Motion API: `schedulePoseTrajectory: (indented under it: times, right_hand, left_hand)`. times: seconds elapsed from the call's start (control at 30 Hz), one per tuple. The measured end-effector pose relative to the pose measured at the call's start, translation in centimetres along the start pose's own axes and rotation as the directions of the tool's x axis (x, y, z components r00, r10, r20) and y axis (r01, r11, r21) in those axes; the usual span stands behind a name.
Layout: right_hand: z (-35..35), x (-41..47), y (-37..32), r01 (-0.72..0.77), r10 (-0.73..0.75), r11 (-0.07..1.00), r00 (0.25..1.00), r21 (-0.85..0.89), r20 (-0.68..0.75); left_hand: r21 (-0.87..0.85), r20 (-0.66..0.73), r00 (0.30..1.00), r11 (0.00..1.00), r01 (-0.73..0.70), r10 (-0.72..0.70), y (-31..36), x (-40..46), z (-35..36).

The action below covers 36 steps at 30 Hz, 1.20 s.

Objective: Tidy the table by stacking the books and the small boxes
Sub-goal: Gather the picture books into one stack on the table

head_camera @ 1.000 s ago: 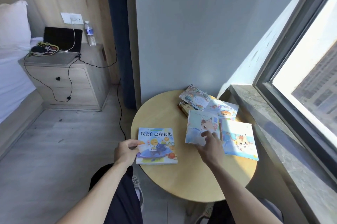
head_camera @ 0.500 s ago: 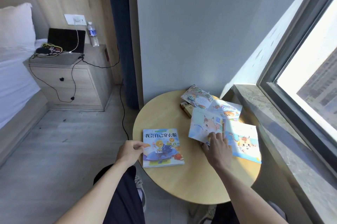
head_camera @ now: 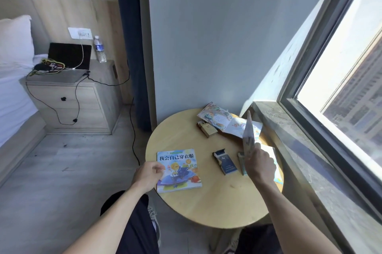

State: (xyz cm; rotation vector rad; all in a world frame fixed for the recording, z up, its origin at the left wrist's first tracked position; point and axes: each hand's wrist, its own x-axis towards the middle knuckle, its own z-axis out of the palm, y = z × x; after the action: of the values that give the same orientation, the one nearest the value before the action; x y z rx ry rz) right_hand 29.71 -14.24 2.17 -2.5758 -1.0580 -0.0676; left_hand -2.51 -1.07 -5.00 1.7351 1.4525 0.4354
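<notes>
My right hand point(head_camera: 259, 162) grips a thin picture book point(head_camera: 248, 132) and holds it up on edge above the round wooden table point(head_camera: 217, 202). Under where it lay are a dark blue small box point(head_camera: 225, 161) and a second box point(head_camera: 241, 158), half hidden by my hand. My left hand point(head_camera: 147, 175) holds the left edge of a blue book with Chinese title point(head_camera: 177, 170) lying flat. At the back lie an open picture book point(head_camera: 215, 116), another thin book point(head_camera: 237, 126) and a tan small box point(head_camera: 206, 128). A further book point(head_camera: 276, 168) lies under my right hand.
The stone window sill point(head_camera: 289, 129) and window border the table on the right; a grey wall stands behind it. A bedside cabinet point(head_camera: 68, 100) with a laptop, a water bottle point(head_camera: 99, 49) and cables is at the left, beside the bed.
My right hand has lifted the cat-cover book off the table and tipped it upright, uncovering two small boxes. The left hand stays on the blue book.
</notes>
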Motion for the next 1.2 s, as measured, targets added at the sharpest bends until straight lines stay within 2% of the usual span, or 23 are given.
schedulePoseTrajectory:
  times: [0.17, 0.3, 0.43, 0.5, 0.6, 0.7, 0.77, 0.87, 0.97, 1.03, 1.13, 1.2]
  right_hand:
    - [-3.8, 0.9, 0.4, -0.015, 0.024, 0.999, 0.984, 0.052, -0.178]
    - [-7.8, 1.4, -1.7, 0.069, -0.039, 0.994, 0.948, 0.084, -0.317]
    - [-11.3, 0.9, -5.5, 0.141, -0.076, 0.981, 0.913, 0.136, -0.4]
    - [-11.7, 0.4, -7.5, 0.184, -0.075, 0.951, 0.916, 0.248, -0.393]
    - [-10.5, -1.0, -10.1, 0.215, -0.071, 0.817, 0.958, 0.535, -0.277]
    - [-8.7, -2.9, -12.3, 0.089, -0.114, 0.625, 0.993, 0.775, -0.022]
    - [-7.3, -3.9, -13.4, -0.027, -0.138, 0.546, 0.983, 0.837, 0.121]
    - [-5.1, -4.8, -14.3, -0.153, -0.166, 0.5, 0.949, 0.853, 0.268]
    - [-3.3, -5.2, -14.4, -0.245, -0.207, 0.494, 0.899, 0.834, 0.387]
    - [-2.3, -4.9, -14.1, -0.285, -0.198, 0.537, 0.872, 0.794, 0.447]
    - [0.0, -3.4, -12.8, -0.246, -0.077, 0.629, 0.924, 0.737, 0.374]
    - [1.4, -2.4, -11.8, -0.249, -0.044, 0.697, 0.921, 0.673, 0.387]
  left_hand:
    - [-0.048, 0.017, 0.996, 0.995, -0.088, 0.089, 2.1, -0.7, 0.3]
    - [-0.051, 0.013, 0.986, 0.985, -0.166, 0.167, 4.6, -1.4, 0.8]
    - [-0.24, 0.062, 0.976, 0.952, -0.19, 0.21, 7.6, -1.8, 1.1]
    - [-0.372, 0.1, 0.971, 0.913, -0.165, 0.216, 8.9, -1.8, 0.8]
    - [-0.573, 0.192, 0.962, 0.818, -0.05, 0.193, 10.5, -1.9, 0.2]
    - [-0.691, 0.229, 0.955, 0.723, 0.024, 0.187, 10.8, -2.0, -0.7]
    - [-0.76, 0.196, 0.967, 0.649, 0.043, 0.165, 10.4, -1.7, -1.3]
    - [-0.806, 0.112, 0.99, 0.591, 0.04, 0.085, 9.3, -1.1, -1.9]
    - [-0.802, 0.053, 0.998, 0.596, 0.027, 0.026, 7.5, 0.1, -1.9]
    - [-0.773, 0.027, 1.0, 0.634, 0.025, -0.006, 6.3, 1.0, -1.9]
    - [-0.685, 0.021, 1.0, 0.728, 0.026, -0.016, 4.6, 1.8, -2.1]
    - [-0.609, 0.04, 0.999, 0.792, 0.05, -0.032, 3.5, 2.0, -2.0]
